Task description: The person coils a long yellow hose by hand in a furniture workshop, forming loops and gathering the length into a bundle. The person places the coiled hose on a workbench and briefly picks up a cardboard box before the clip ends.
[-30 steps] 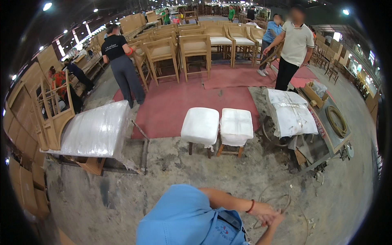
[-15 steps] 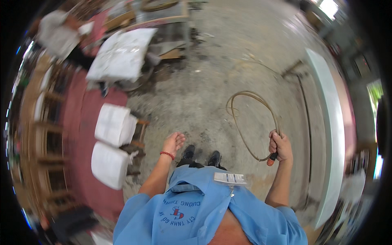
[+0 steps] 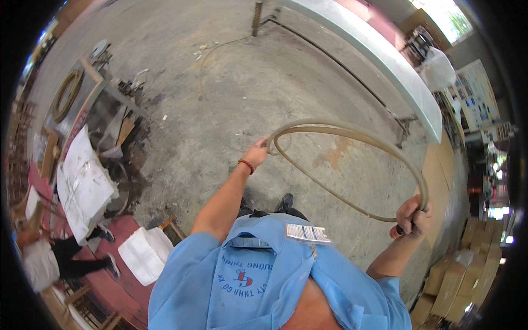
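Observation:
A long tan hose curves in a wide loop in front of me, above the concrete floor. My left hand grips the loop at its left end, a red band on that wrist. My right hand is closed around the loop's right end together with a dark tool with an orange tip. Below the hands are my blue shirt with a badge and my dark shoes.
A long pale workbench runs along the upper right. Plastic-wrapped furniture and a wrapped stool stand at left beside a red mat. Another coiled hose lies at upper left. Cardboard boxes stack at lower right. A person stands at far left.
The view has swung toward the floor and workbench. My left hand has risen from beside my leg and taken hold of the hose loop, which now spreads wider between both hands.

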`<state>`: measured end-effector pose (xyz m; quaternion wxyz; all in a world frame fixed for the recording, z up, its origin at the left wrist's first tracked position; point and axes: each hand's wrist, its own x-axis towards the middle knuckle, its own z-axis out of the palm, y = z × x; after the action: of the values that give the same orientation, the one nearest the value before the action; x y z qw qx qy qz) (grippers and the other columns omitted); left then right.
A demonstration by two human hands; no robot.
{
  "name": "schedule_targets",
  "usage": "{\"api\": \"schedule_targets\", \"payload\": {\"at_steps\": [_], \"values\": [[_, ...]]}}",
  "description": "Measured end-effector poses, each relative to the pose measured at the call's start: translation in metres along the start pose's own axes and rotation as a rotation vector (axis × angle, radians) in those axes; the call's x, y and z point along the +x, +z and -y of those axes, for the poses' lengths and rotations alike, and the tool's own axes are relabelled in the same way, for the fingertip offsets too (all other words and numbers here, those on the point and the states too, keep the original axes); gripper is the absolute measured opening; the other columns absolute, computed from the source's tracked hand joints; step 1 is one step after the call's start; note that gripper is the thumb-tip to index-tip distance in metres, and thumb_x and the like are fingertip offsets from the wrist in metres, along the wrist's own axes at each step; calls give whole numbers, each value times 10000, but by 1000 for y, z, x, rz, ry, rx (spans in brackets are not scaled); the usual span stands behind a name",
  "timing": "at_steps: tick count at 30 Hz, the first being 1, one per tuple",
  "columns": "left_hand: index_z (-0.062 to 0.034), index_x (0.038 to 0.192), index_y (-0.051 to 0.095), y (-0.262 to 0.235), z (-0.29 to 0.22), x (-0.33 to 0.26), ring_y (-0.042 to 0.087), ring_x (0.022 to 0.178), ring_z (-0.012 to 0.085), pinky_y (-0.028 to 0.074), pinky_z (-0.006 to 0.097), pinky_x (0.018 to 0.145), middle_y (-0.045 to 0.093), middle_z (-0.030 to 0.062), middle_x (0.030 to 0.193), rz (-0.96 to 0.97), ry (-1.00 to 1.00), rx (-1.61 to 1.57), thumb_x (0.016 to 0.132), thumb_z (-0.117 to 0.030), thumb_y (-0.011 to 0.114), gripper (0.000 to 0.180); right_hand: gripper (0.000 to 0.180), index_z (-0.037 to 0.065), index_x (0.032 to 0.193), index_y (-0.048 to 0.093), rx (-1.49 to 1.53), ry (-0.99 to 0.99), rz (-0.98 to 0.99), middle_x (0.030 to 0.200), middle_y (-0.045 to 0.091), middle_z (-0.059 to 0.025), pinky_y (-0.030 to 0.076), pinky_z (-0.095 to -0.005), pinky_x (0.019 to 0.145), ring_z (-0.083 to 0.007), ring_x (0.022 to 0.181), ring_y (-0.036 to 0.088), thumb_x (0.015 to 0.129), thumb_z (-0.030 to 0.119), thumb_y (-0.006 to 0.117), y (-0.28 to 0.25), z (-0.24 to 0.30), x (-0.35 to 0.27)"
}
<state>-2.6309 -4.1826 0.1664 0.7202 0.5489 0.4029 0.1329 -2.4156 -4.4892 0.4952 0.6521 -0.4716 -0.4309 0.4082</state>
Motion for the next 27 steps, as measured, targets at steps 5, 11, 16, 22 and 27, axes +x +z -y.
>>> {"api": "schedule_targets", "payload": {"at_steps": [5, 11, 16, 22, 27], "values": [[-113, 1195, 575, 70, 13, 9, 502, 1166, 250, 420, 382, 929, 534, 151, 1275, 514, 148, 427, 847, -182, 498, 363, 294, -30, 861, 494, 112, -292, 84, 388, 420, 9, 253, -221, 260, -77, 256, 328, 938, 253, 525, -21, 38, -23], [-116, 1183, 572, 155, 74, 3, 549, 1103, 296, 418, 404, 935, 569, 174, 1200, 686, 136, 879, 851, -272, 505, 373, 194, 11, 889, 414, 551, -539, -65, 474, 438, 12, 320, -205, 343, -89, 366, 399, 972, 185, 418, -67, 101, -56], [-62, 1240, 481, 160, 136, -14, 588, 1056, 231, 512, 396, 764, 576, 130, 1187, 645, -570, 818, 907, -301, 495, 410, 162, 33, 801, 381, 549, -709, -269, 507, 397, 4, 327, -226, 402, -107, 379, 355, 945, 105, 360, -142, 203, -110], [-15, 1062, 494, 77, 158, -28, 586, 854, 254, 505, 413, 732, 570, 144, 980, -258, -317, -666, 844, -15, 460, 221, 236, 70, 704, 360, 369, -885, -606, 577, 386, -27, 368, -284, 499, -139, 501, 395, 933, 122, 359, -235, 264, -212], [42, 849, 493, -19, 66, -15, 498, 618, 237, 417, 342, 592, 516, 137, 697, -939, 210, -1182, 756, -26, 437, 129, 226, 97, 678, 359, 95, -853, -1209, 587, 341, -26, 374, -329, 623, -162, 585, 386, 890, 112, 435, -317, 238, -290]]}}
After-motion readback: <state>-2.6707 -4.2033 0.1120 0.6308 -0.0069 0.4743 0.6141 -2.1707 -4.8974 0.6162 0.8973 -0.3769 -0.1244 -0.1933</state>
